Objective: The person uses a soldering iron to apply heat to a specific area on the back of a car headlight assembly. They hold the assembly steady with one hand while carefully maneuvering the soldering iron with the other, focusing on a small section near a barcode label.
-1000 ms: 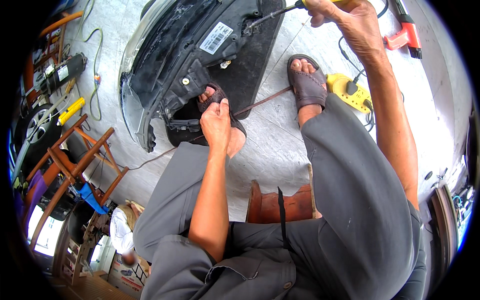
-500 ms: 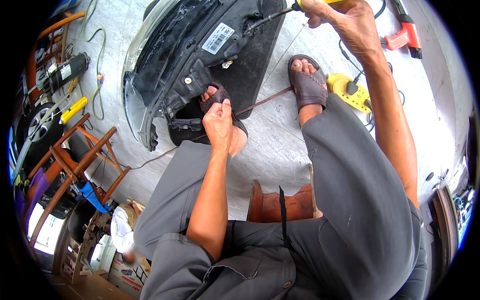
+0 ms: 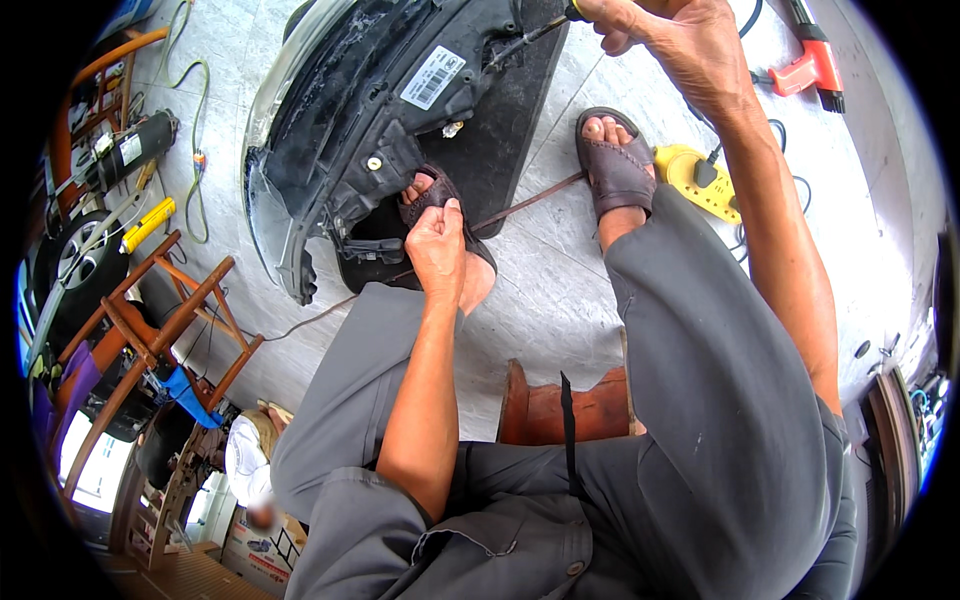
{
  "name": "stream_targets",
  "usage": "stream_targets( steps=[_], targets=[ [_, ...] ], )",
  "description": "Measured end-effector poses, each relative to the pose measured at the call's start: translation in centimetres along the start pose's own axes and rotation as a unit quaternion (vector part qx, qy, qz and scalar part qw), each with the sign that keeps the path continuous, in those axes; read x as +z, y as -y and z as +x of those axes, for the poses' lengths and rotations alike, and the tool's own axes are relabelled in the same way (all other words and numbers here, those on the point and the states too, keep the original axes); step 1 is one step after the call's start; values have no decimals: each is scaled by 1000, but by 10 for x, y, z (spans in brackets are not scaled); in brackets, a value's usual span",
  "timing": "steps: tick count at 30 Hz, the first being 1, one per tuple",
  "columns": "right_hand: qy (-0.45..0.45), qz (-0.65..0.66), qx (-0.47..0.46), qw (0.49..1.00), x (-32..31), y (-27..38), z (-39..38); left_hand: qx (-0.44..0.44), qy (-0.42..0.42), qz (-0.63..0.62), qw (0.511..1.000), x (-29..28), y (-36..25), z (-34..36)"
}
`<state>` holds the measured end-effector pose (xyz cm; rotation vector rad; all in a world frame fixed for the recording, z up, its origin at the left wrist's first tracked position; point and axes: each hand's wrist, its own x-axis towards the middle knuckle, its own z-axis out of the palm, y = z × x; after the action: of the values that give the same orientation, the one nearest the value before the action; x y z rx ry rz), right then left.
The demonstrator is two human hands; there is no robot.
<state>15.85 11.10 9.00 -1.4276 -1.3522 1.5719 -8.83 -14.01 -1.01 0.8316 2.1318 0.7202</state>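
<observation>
A car headlight (image 3: 370, 130), black housing with a clear lens edge and a white label, lies on a dark mat (image 3: 480, 150) in front of me. My right hand (image 3: 690, 50) is closed round the handle of a screwdriver (image 3: 530, 38) at the top. Its metal shaft points left, and the tip meets the edge of the housing. Just beside the housing's near corner, above my left sandal (image 3: 455, 190), my left hand (image 3: 437, 245) is closed in a pinch. What it holds, if anything, cannot be seen.
To the right lie a yellow power strip (image 3: 697, 180) with a black plug and a red heat gun (image 3: 810, 70). A thin brown strap (image 3: 530, 203) crosses the floor between my feet. Wooden stools (image 3: 165, 320), a wheel (image 3: 85, 255) and a distant person (image 3: 250, 460) are at the left.
My right hand and the screwdriver have shifted slightly left. The left hand stays where it was, and the headlight has barely moved.
</observation>
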Motion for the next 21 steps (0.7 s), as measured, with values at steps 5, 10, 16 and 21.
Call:
stream_targets(
  steps=[5, 10, 16, 21],
  targets=[
    [-19, 1, -10, 1000, -1, -1, 0, -5, 0, -5, 1000, 1, -3, 0],
    [-39, 95, -34, 994, -3, -10, 0, -1, -6, -5, 1000, 1, -2, 0],
    [1, 34, -13, 999, 3, -4, -3, 11, -6, 0, 1000, 1, 1, 1],
    [-16, 15, 6, 1000, 5, 0, -5, 10, -7, 10, 1000, 1, -1, 0]
  ],
)
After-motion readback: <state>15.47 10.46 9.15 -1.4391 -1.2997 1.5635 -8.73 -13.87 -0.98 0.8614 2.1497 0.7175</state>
